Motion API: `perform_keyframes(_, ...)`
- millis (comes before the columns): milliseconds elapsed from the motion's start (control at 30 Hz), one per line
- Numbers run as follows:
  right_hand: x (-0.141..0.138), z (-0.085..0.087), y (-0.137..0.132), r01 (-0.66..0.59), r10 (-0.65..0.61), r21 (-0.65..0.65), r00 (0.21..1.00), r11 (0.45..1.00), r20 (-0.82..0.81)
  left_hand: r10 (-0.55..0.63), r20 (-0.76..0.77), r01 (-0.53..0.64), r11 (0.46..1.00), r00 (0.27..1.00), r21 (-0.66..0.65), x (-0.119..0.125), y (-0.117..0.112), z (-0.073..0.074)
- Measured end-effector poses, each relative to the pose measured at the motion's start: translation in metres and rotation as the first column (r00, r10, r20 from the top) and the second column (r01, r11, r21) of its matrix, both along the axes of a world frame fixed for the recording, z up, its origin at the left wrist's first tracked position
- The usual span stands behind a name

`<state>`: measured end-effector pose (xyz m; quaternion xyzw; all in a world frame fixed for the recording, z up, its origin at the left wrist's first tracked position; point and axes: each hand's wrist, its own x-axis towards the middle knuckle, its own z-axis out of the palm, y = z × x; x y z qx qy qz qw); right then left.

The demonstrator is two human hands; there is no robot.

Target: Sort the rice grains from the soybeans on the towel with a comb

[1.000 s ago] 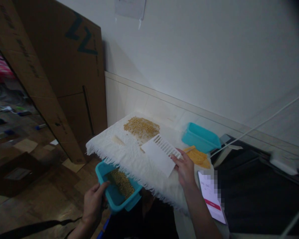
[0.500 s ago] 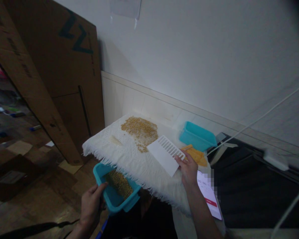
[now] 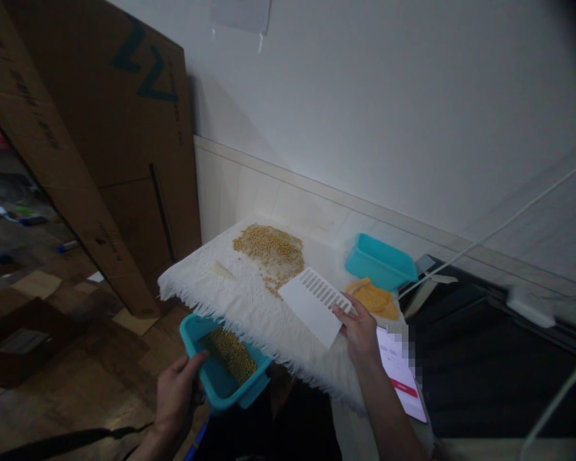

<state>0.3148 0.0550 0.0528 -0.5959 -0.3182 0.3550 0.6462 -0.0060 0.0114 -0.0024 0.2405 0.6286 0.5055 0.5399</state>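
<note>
My left hand grips the rim of a turquoise plastic basin, thumb over the edge, just below the table's fringed front edge. Inside that basin lie many yellow beans. In my right hand is a white plastic scraper with a row of slots, pinched at its right side. The scraper's far left corner is near a spread of yellow soybeans on the white cloth; whether it touches the cloth I cannot tell.
A second turquoise basin stands at the back right, beside a folded yellow cloth. A lit phone lies at the table's right edge. A tall cardboard box stands on the left, and a white cable crosses the right side.
My right hand has drawn the scraper slightly toward me and to the left. My left hand and its basin have stayed where they were.
</note>
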Motion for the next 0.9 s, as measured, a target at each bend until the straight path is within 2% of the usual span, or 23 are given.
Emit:
perform_keyframes(300,-0.007,0.005,-0.007,-0.024,0.020,-0.051,0.998,0.998,-0.067,-0.010,0.029,0.009,1.000,1.000,0.008,0.002,-0.002,0.000)
perform_keyframes(633,-0.006,-0.010,-0.005,-0.062,0.054,-0.069,0.993,0.996,-0.106,0.000,0.020,-0.001,1.000,1.000,0.014,0.002,-0.001,-0.003)
perform_keyframes(900,-0.018,-0.006,0.000,-0.109,0.101,-0.056,0.987,0.992,-0.121,0.002,0.018,-0.002,1.000,1.000,0.017,0.000,-0.002,-0.006)
